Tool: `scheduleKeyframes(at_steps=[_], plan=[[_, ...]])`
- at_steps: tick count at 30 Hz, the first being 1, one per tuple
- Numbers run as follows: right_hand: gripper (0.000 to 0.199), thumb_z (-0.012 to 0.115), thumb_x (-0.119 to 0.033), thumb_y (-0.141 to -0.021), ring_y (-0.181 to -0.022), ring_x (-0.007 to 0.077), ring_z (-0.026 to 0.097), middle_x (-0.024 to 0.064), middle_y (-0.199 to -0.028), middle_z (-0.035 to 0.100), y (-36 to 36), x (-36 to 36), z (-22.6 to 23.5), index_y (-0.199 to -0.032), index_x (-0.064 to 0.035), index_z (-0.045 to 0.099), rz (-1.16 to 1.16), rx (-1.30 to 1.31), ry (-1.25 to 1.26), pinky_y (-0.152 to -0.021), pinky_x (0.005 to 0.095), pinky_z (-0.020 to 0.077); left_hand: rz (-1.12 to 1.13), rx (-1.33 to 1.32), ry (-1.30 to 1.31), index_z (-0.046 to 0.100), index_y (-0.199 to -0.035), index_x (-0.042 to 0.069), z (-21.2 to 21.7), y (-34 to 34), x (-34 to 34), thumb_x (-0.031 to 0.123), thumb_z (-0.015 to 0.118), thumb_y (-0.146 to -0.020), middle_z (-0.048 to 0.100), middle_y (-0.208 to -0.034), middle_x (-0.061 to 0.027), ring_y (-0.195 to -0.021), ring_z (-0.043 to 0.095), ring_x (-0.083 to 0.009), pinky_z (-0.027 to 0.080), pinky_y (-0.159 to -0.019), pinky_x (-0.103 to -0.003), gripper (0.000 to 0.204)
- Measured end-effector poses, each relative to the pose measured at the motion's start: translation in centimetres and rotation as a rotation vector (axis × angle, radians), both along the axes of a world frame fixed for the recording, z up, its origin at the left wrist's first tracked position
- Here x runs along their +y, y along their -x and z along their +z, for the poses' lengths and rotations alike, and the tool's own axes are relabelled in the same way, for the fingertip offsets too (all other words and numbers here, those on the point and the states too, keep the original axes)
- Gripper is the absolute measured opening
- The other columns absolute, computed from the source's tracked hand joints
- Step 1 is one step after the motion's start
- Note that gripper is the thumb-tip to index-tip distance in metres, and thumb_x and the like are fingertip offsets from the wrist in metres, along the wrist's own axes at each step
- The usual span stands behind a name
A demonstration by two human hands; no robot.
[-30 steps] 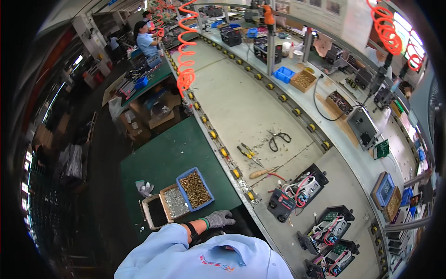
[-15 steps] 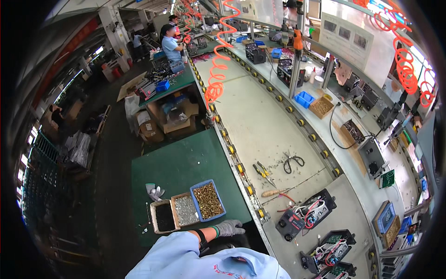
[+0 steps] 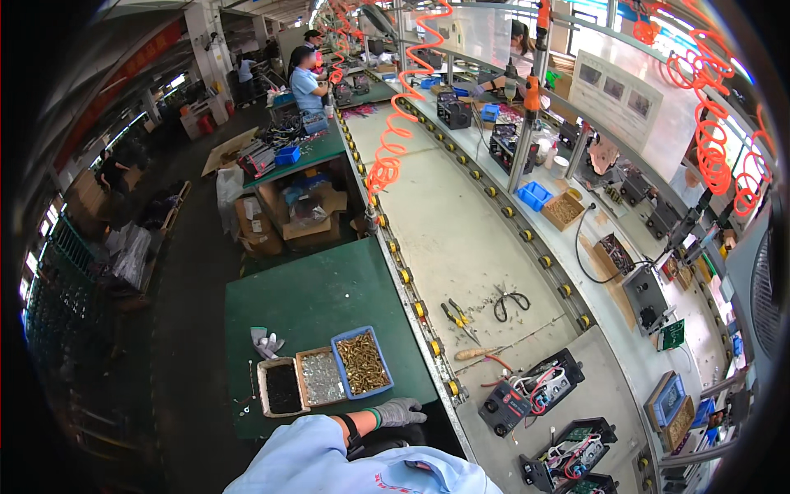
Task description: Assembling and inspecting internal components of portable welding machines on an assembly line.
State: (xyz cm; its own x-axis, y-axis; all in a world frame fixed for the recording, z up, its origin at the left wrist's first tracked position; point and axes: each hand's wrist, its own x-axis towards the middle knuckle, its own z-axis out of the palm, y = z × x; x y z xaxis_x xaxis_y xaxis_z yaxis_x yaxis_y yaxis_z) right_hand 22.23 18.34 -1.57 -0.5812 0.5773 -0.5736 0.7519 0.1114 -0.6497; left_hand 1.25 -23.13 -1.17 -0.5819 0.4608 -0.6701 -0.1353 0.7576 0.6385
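1. A factory hall surrounds a flat green surface; a grey conveyor line edged with yellow rollers runs along its 3 o'clock side.
2. The left hand, in a grey knit glove, lies near the surface's 5 o'clock corner, fingers close together; I cannot tell whether its grip is released or clenched. The right hand is out of view, its grip likewise unknown.
3. From the gloved hand, a blue rectangular bin of brass-coloured fasteners stands at 11 o'clock, a cardboard box of clear pieces at 10.
4. Yellow-and-black pliers lie at 1 o'clock, an opened black wired device at 3.
5. The device's panel bears pale lettering and a red mark; a white picture sheet, high at 1 o'clock, has print too small to read.
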Motion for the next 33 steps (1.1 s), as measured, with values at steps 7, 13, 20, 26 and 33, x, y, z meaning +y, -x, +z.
scheduleKeyframes(at_steps=[7,13,20,26,33], plan=[[0.049,0.079,-0.017,-0.089,-0.061,0.0199,0.063,0.0107,-0.078,0.069,-8.3,1.1,0.0,-0.134,-0.0105,0.062,-0.131,-0.104,-0.021,-0.051,0.037,0.0514,0.016,-0.082,0.036,0.065,-0.137,0.003,0.1,-0.5,-1.0,0.058,0.07,-0.093,0.068,-0.134,-0.021,-0.124,0.065,-0.0328,0.048,-0.108,-0.041,0.071],[0.051,0.079,-0.016,-0.089,-0.061,0.0198,0.063,0.0108,-0.078,0.069,-19.7,1.6,0.0,-0.135,-0.0107,0.06,-0.229,-0.242,-0.025,-0.051,0.0368,0.0511,-0.058,-0.005,0.021,0.062,-0.14,0.0,-0.7,-1.0,-0.8,0.052,0.074,-0.093,0.068,-0.133,-0.0223,-0.122,0.066,-0.0339,0.05,-0.108,-0.04,0.071],[0.058,0.074,-0.019,-0.092,-0.075,0.0206,0.062,0.0096,-0.096,0.068,-30.9,5.2,-3.9,-0.144,-0.0127,0.05,0.001,-0.419,-0.147,-0.06,0.0384,0.0511,-0.24,0.113,-0.043,0.06,-0.142,-0.002,0.2,-2.3,3.5,0.046,0.07,-0.097,0.067,-0.135,-0.0209,-0.107,0.071,-0.0274,0.058,-0.093,-0.04,0.066],[0.066,0.067,-0.047,-0.094,-0.125,0.0422,0.066,0.0266,-0.133,0.068,-32.5,6.7,-2.1,-0.148,-0.011,0.054,-0.14,-0.286,-0.18,-0.105,0.0513,0.0505,-0.165,-0.414,-0.09,0.065,-0.129,0.005,0.0,-5.7,13.1,0.03,0.071,-0.098,0.065,-0.087,-0.0048,-0.071,0.059,-0.0171,0.048,-0.062,-0.031,0.04],[0.066,0.066,-0.039,-0.094,-0.135,0.0369,0.058,0.0231,-0.145,0.06,-37.2,6.9,0.9,-0.15,-0.0065,0.053,-0.313,-0.236,-0.314,-0.114,0.046,0.0452,-1.049,0.099,0.023,0.052,-0.147,0.007,-0.2,-7.5,20.6,0.042,0.073,-0.093,0.06,-0.134,-0.0247,-0.123,0.059,-0.0403,0.049,-0.104,-0.052,0.068]])
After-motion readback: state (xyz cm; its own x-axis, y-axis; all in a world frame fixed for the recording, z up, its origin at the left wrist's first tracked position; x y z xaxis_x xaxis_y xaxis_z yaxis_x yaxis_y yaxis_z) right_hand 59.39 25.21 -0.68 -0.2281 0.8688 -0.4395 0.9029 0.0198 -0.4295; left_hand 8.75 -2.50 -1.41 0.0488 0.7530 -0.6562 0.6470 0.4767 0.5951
